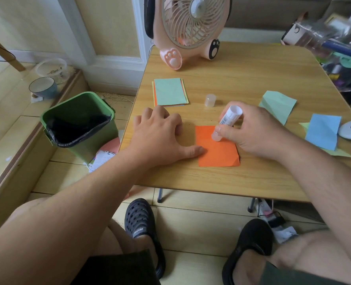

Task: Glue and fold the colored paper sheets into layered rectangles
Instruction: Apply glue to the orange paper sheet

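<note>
The right hand [250, 132] is clamped around a white glue stick [228, 120], tip down on an orange sheet [216, 153] lying flat near the front of the tabletop [232, 75]. The left hand [160, 134] rests spread and unclenched, its thumb pinning the sheet's left edge. Beyond them stand the glue cap [210, 100] and a paper stack [170, 91]; 2 folded pieces, green [278, 104] and blue [322, 130], lie to the right.

The only legible lettering is "SENMA", moulded in pale capitals on the strap of the dark perforated clog [140, 224], while the barcode and print on the glue stick [228, 118] and the papers on the floor [102, 159] are too blurred to read.
</note>
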